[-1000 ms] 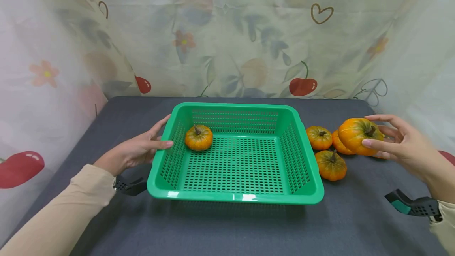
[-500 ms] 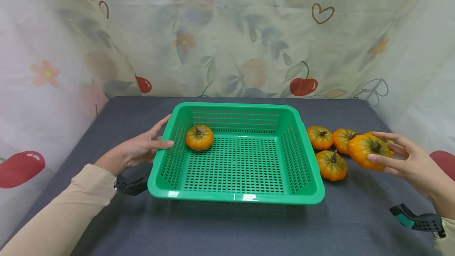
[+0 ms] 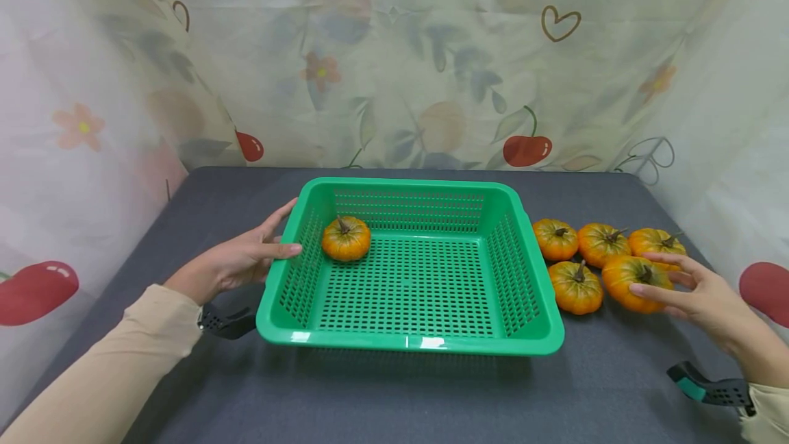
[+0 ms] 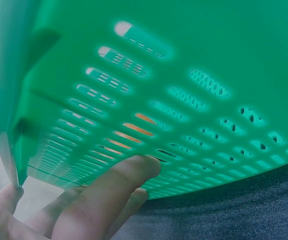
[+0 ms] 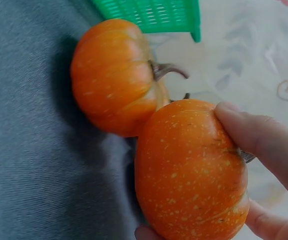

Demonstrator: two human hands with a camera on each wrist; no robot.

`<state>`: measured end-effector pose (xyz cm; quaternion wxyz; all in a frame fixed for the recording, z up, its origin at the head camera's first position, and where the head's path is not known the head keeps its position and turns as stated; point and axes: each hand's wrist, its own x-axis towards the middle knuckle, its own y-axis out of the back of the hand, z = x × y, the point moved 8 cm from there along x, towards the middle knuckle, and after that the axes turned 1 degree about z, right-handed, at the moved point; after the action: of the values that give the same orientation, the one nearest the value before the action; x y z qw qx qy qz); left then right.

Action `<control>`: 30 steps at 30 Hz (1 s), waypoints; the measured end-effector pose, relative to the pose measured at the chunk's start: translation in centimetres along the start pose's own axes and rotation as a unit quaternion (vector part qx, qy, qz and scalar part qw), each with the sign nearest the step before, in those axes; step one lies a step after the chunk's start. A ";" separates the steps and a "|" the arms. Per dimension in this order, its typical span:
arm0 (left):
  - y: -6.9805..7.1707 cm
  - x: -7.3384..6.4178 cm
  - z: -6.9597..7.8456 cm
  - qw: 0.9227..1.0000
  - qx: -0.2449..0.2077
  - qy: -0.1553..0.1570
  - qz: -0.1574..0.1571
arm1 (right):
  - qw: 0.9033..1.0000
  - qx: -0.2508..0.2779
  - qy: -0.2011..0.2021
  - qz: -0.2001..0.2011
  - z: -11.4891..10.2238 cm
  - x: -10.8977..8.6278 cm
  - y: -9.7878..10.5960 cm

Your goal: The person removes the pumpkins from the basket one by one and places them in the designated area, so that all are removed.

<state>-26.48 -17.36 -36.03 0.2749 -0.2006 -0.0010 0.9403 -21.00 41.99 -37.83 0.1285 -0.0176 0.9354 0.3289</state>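
My left hand (image 3: 243, 255) grips the left rim of a green plastic basket (image 3: 407, 343), thumb over the edge. In the left wrist view, fingers (image 4: 103, 200) press the slotted outer wall (image 4: 234, 35). A small orange pumpkin (image 3: 346, 239) sits inside the basket at the left. My right hand (image 3: 703, 293) holds another pumpkin (image 3: 631, 283) between thumb and fingers, low over the table, right of the basket. In the right wrist view this pumpkin (image 5: 189, 170) overlaps a neighbouring pumpkin (image 5: 113, 75) with a curved stem.
Several pumpkins stand close together beside the basket's right wall: one front left (image 3: 575, 286), one back left (image 3: 555, 239), one in the back middle (image 3: 602, 244) and one back right (image 3: 656, 241). A dark cloth (image 3: 394, 403) covers the table, and a patterned curtain (image 3: 394, 88) hangs behind.
My right hand has lowered its pumpkin toward the table and nearer to me, in front of the back row, uncovering the pumpkins behind. The left hand and basket stay put.
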 end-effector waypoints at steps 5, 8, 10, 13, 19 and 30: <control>0.1 0.0 -0.1 1.000 -0.001 0.003 0.002 | 1.000 -0.021 -0.012 -0.004 0.7 0.4 -0.3; 0.1 0.0 -0.1 1.000 -0.001 0.004 0.002 | 1.000 -0.025 -0.017 -0.004 1.1 0.5 -0.4; 0.1 0.0 -0.1 1.000 -0.001 0.004 0.003 | 0.999 -0.027 -0.016 -0.004 1.2 0.6 -0.5; 0.1 0.0 -0.1 1.000 -0.001 0.005 0.003 | 0.999 -0.039 -0.016 0.003 1.3 0.7 -0.5; 0.1 0.0 -0.1 1.000 -0.002 0.005 0.005 | 0.998 -0.055 -0.012 -0.001 1.5 0.8 -0.6; 0.1 0.0 0.0 1.000 -0.001 0.008 0.008 | 0.998 -0.063 -0.015 -0.020 1.2 1.2 -0.8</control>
<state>-26.52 -17.47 -36.02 0.2668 -0.2082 0.0018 0.9410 -21.77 42.12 -39.49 0.1481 -0.0391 0.9104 0.3844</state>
